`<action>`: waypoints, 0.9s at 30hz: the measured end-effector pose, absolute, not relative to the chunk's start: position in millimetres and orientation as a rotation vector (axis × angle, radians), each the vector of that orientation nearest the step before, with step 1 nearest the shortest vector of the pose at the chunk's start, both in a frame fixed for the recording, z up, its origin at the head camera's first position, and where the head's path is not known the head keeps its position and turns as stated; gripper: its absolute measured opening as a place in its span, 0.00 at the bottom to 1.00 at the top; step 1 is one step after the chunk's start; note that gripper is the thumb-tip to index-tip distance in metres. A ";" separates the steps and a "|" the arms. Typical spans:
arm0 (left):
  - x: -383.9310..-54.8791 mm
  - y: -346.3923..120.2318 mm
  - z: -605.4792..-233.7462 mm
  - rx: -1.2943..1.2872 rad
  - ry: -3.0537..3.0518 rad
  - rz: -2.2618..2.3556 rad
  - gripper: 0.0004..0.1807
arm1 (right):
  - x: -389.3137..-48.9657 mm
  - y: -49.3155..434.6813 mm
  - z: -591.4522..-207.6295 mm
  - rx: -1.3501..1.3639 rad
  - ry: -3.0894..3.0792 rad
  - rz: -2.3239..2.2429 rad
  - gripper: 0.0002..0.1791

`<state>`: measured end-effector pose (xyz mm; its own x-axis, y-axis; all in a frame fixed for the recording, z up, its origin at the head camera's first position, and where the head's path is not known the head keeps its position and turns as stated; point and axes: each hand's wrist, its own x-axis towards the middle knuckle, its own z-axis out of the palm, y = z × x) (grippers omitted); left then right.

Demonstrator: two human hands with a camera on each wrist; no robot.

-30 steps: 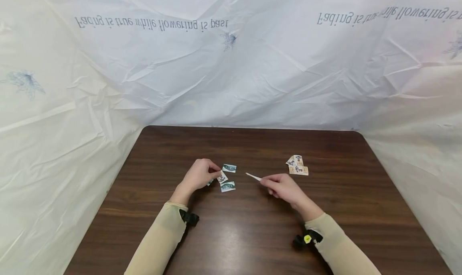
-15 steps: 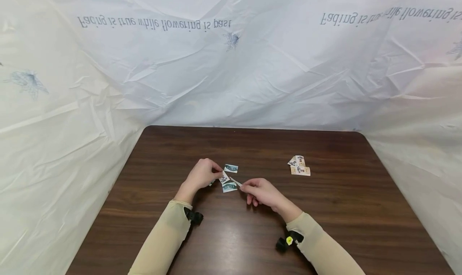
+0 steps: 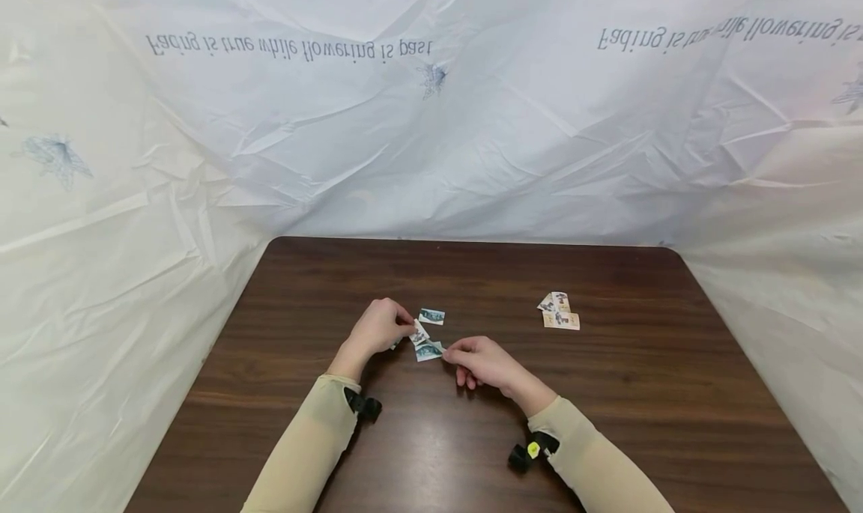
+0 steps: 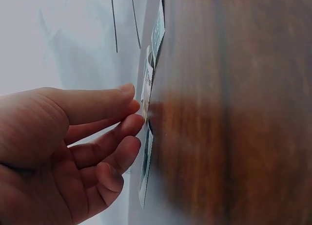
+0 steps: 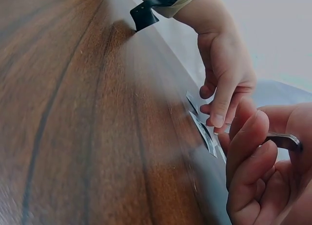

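My left hand [image 3: 377, 327] pinches the edge of a small pale stamp [image 3: 419, 332] between thumb and index finger, just at the tabletop. My right hand [image 3: 485, 363] grips a pair of metal tweezers, whose rear end [image 5: 285, 140] sticks out behind the fingers in the right wrist view. The tips point at the pale stamp; whether they touch it cannot be seen. A green stamp [image 3: 426, 352] lies just below, partly overlapped by the pale one. Another green stamp [image 3: 432, 317] lies above. A further green one [image 3: 395, 344] is mostly hidden by my left hand.
At the right of the brown wooden table [image 3: 647, 363] lies a cluster of orange-and-white stamps [image 3: 561, 320], partly overlapping. White printed sheeting [image 3: 431, 161] hangs around the back and sides. Black camera mounts [image 3: 364, 405] sit on both wrists.
My right hand has moved left with the tweezers, from bare table up to the stamps. The left hand stays at the pale stamp with hardly any motion.
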<state>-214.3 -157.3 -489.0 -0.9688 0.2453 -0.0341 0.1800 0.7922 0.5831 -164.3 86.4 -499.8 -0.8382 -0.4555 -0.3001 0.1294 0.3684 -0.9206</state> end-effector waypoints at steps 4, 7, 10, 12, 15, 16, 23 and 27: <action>-214.1 -157.2 -490.3 0.331 2.865 0.922 0.03 | -163.9 85.7 -499.3 -0.279 2.112 -1.490 0.20; -213.0 -156.8 -489.9 0.315 2.868 0.922 0.02 | -163.8 86.0 -498.8 -0.277 2.106 -1.487 0.20; -212.2 -156.9 -489.5 0.316 2.879 0.915 0.02 | -164.0 85.8 -499.9 -0.279 2.106 -1.485 0.20; -211.9 -156.7 -488.7 0.319 2.882 0.913 0.02 | -164.1 85.7 -500.8 -0.281 2.107 -1.484 0.20; -211.9 -156.2 -487.8 0.322 2.882 0.918 0.02 | -163.8 85.9 -500.3 -0.276 2.108 -1.480 0.20; -211.8 -155.9 -487.4 0.319 2.880 0.922 0.02 | -163.8 85.9 -500.3 -0.275 2.109 -1.479 0.20; -212.5 -155.6 -489.4 0.301 2.883 0.916 0.02 | -165.0 85.6 -501.0 -0.270 2.103 -1.475 0.20; -212.7 -156.1 -490.7 0.295 2.884 0.920 0.02 | -165.8 85.3 -501.5 -0.269 2.092 -1.476 0.20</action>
